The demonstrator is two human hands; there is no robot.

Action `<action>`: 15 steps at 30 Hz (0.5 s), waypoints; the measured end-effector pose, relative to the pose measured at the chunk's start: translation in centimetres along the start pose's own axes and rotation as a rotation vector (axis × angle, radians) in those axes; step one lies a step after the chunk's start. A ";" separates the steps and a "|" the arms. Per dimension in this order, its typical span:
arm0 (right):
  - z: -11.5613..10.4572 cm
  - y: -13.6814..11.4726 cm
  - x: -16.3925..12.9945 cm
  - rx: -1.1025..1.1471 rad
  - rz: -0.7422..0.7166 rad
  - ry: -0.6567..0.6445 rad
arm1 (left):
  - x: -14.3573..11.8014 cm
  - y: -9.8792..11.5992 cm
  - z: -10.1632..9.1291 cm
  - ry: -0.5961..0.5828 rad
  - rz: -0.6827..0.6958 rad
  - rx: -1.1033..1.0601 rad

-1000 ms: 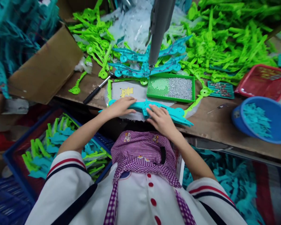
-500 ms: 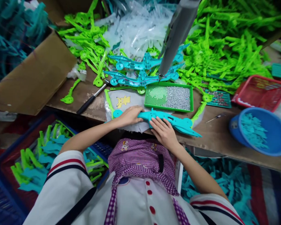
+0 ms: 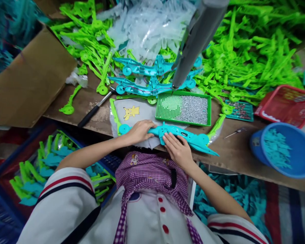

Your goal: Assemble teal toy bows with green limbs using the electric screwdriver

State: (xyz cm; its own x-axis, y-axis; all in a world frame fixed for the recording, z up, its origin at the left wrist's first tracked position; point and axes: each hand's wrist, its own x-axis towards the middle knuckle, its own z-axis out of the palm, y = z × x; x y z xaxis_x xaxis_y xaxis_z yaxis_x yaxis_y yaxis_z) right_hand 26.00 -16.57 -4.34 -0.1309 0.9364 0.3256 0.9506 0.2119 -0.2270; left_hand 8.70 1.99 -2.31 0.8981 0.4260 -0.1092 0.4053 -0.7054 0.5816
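A turquoise plastic toy bow (image 3: 176, 130) with green end arms lies across the table's front edge. My left hand (image 3: 140, 131) is closed around its narrower left stretch, thumb on the near side. On the middle part, beside a small dark slot, rest the outstretched fingers of my right hand (image 3: 178, 149); its palm hangs over the near edge. Under the bow is a grey cloth (image 3: 148, 106) with a yellow cartoon figure. A green tray (image 3: 156, 113) of small metal screws stands just behind, beneath the tip of a hanging grey electric screwdriver (image 3: 198, 40).
Two open turquoise halves (image 3: 147, 88) lie behind the tray, before heaps of green parts (image 3: 256, 57) and clear plastic pieces (image 3: 147, 30). A hammer (image 3: 95, 110) lies left. Right are a screwdriver (image 3: 235, 133), a red basket (image 3: 284, 91) and a blue bucket (image 3: 256, 144) holding turquoise pieces.
The view has shifted slightly. Both hands stay on the toy bow in nearly the same places, and nothing has visibly been picked up or let go.
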 end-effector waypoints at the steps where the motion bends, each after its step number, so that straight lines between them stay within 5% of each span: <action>1: 0.0 -0.1 -0.1 0.003 0.010 -0.001 | -0.1 0.2 0.1 0.014 -0.001 -0.009; 5: -1.5 -0.2 0.3 0.155 0.053 -0.032 | -0.3 0.6 0.2 0.037 -0.025 -0.048; 7: -3.3 -0.1 2.5 0.247 0.133 0.058 | -0.2 0.6 0.1 0.032 -0.048 -0.057; 12: -5.9 1.2 15.2 0.398 0.400 0.737 | 0.1 0.3 0.1 0.029 -0.069 -0.045; 13: -5.7 1.7 18.0 0.505 0.348 0.780 | 0.1 0.3 0.1 0.030 -0.071 -0.047; 15: -4.8 2.9 22.3 0.722 0.254 0.665 | 0.1 0.4 0.0 0.028 -0.081 -0.056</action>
State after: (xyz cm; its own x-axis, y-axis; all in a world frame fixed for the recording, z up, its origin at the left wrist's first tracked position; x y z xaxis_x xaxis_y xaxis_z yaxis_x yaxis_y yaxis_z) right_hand 27.20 3.59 6.63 0.4437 0.6786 0.5854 0.5024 0.3526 -0.7895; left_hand 8.98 1.77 -2.13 0.8573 0.4965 -0.1360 0.4657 -0.6356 0.6157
